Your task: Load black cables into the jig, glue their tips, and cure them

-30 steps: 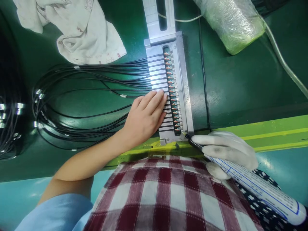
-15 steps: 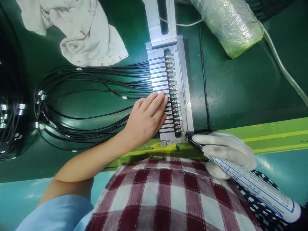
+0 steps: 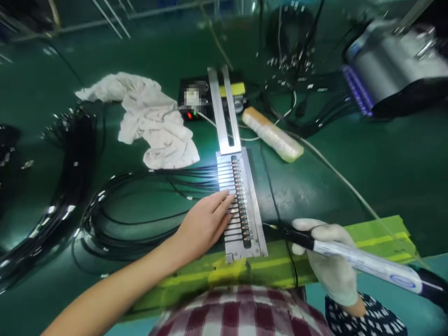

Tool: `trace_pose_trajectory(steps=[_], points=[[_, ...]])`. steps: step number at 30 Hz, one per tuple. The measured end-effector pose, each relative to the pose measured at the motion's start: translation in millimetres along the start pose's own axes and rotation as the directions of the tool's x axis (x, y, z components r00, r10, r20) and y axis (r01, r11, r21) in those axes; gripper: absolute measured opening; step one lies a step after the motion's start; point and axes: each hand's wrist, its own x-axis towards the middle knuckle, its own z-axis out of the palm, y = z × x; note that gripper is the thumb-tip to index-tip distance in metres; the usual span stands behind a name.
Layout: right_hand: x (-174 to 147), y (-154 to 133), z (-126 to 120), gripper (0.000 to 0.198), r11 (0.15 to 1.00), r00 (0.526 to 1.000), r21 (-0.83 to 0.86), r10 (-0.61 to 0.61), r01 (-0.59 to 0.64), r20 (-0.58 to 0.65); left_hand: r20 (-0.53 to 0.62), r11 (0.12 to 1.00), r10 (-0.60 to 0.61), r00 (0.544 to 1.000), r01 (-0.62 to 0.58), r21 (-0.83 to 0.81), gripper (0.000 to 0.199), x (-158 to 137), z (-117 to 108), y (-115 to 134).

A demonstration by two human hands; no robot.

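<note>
My left hand (image 3: 205, 221) lies flat, fingers stretched, over black cables (image 3: 121, 240) that run side by side into a metal fixture (image 3: 252, 205). Cable ends with small connectors (image 3: 241, 200) form a row in the fixture's slot. At right, my gloved right hand (image 3: 332, 266) grips a thick white pen-like tool (image 3: 371, 263) with blue printing and a tapered black nose. Its pale tip points toward the lower right edge of the fixture, apart from the connector row; its exact kind is unclear.
A white cloth (image 3: 161, 135) lies at upper left, beside a black box (image 3: 185, 95) with a red light. A plastic-wrapped bundle (image 3: 273, 135) sits right of the fixture. More cable bundles (image 3: 77, 158) lie left. Green-yellow tape (image 3: 378, 240) lines the table's front edge.
The view has pulled up and back, showing more of the table. My right hand and the pen-like tool have moved right, off the connectors. My left hand stays on the cables.
</note>
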Motion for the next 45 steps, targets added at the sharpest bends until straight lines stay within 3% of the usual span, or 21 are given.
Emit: trace_pose_trajectory(steps=[3, 8, 10, 13, 14, 15, 16, 17, 18, 19, 21, 22, 24, 26, 29, 33, 36, 38, 42, 45], points=[[27.7, -13.8, -12.8, 0.039, 0.989, 0.978, 0.129, -0.045, 0.073, -0.205, -0.003, 0.992, 0.105, 0.995, -0.104, 0.070, 0.033, 51.1, -6.8, 3.1], [64.6, -34.9, -30.4, 0.058, 0.940, 0.876, 0.322, 0.059, 0.112, -0.479, 0.082, 0.950, 0.208, 0.975, -0.221, 0.220, 0.061, 176.8, 34.1, -4.2], [66.8, -41.8, -42.6, 0.059, 0.930, 0.833, 0.338, 0.069, 0.146, -0.548, 0.072, 0.934, 0.266, 0.961, -0.276, 0.227, 0.059, 211.0, 41.4, -5.4], [60.4, -51.0, -66.5, 0.057, 0.923, 0.810, 0.337, 0.053, 0.183, -0.585, -0.007, 0.920, 0.356, 0.934, -0.349, 0.177, 0.042, 217.1, 26.5, 3.3], [57.3, -53.4, -73.8, 0.056, 0.920, 0.808, 0.337, 0.040, 0.199, -0.587, -0.102, 0.932, 0.360, 0.927, -0.353, 0.081, 0.041, 207.7, 17.2, 8.3], [54.6, -55.1, -79.8, 0.056, 0.915, 0.807, 0.338, 0.026, 0.218, -0.590, -0.273, 0.925, 0.307, 0.912, -0.353, -0.138, 0.045, 194.6, 7.4, 13.5], [52.6, -56.1, -83.9, 0.056, 0.909, 0.810, 0.344, 0.011, 0.237, -0.586, -0.417, 0.850, 0.133, 0.899, -0.320, -0.419, 0.052, 179.1, -1.9, 18.2], [51.5, -56.2, -85.9, 0.055, 0.900, 0.817, 0.355, -0.002, 0.253, -0.577, -0.454, 0.679, -0.136, 0.881, -0.251, -0.690, 0.057, 162.6, -10.1, 21.8], [51.5, -55.6, -85.9, 0.054, 0.890, 0.827, 0.368, -0.017, 0.269, -0.562, -0.350, 0.424, -0.375, 0.858, -0.178, -0.888, 0.055, 146.1, -16.4, 24.0], [52.6, -54.2, -83.9, 0.052, 0.882, 0.842, 0.381, -0.033, 0.278, -0.538, -0.183, 0.151, -0.541, 0.821, -0.119, -0.981, 0.049, 130.3, -20.8, 24.8], [56.5, -49.8, -75.2, 0.047, 0.876, 0.869, 0.384, -0.077, 0.293, -0.489, 0.154, -0.304, -0.705, 0.692, -0.100, -0.947, 0.033, 101.9, -24.2, 22.7], [58.7, -47.2, -68.8, 0.044, 0.878, 0.880, 0.376, -0.096, 0.295, -0.465, 0.282, -0.449, -0.729, 0.623, -0.125, -0.885, 0.025, 89.4, -24.2, 20.7], [62.3, -42.0, -52.7, 0.044, 0.887, 0.904, 0.362, -0.124, 0.286, -0.409, 0.435, -0.595, -0.735, 0.520, -0.187, -0.781, 0.018, 67.5, -23.2, 16.9], [64.3, -37.2, -32.8, 0.045, 0.904, 0.934, 0.339, -0.146, 0.260, -0.327, 0.483, -0.640, -0.727, 0.488, -0.226, -0.735, 0.018, 50.0, -23.2, 15.2], [66.1, -31.8, -0.2, 0.048, 0.927, 0.966, 0.297, -0.177, 0.227, -0.187, 0.480, -0.648, -0.733, 0.482, -0.281, -0.707, 0.017, 32.5, -24.8, 17.3], [69.0, -26.1, 32.4, 0.045, 0.956, 0.980, 0.221, -0.197, 0.194, -0.009, 0.470, -0.657, -0.724, 0.505, -0.297, -0.693, 0.019, 19.5, -25.7, 22.9], [72.4, -18.8, 40.6, 0.045, 0.982, 0.983, 0.031, -0.185, 0.185, 0.009, 0.459, -0.657, -0.718, 0.523, -0.291, -0.696, 0.024, 11.0, -23.7, 28.1], [75.9, -11.6, 41.8, 0.051, 0.993, 0.993, -0.024, -0.115, 0.115, 0.018, 0.467, -0.660, -0.711, 0.526, -0.271, -0.701, 0.026, 7.1, -20.7, 32.7], [85.6, 5.8, 47.7, 0.064, 0.981, 0.981, 0.091, 0.158, -0.169, 0.115, 0.503, -0.673, -0.691, 0.519, -0.210, -0.709, 0.026, 7.3, -12.9, 40.3], [93.0, 12.3, 54.1, 0.065, 0.965, 0.973, 0.171, 0.174, -0.200, 0.154, 0.496, -0.662, -0.690, 0.527, -0.182, -0.727, 0.027, 7.8, -9.5, 43.2]])
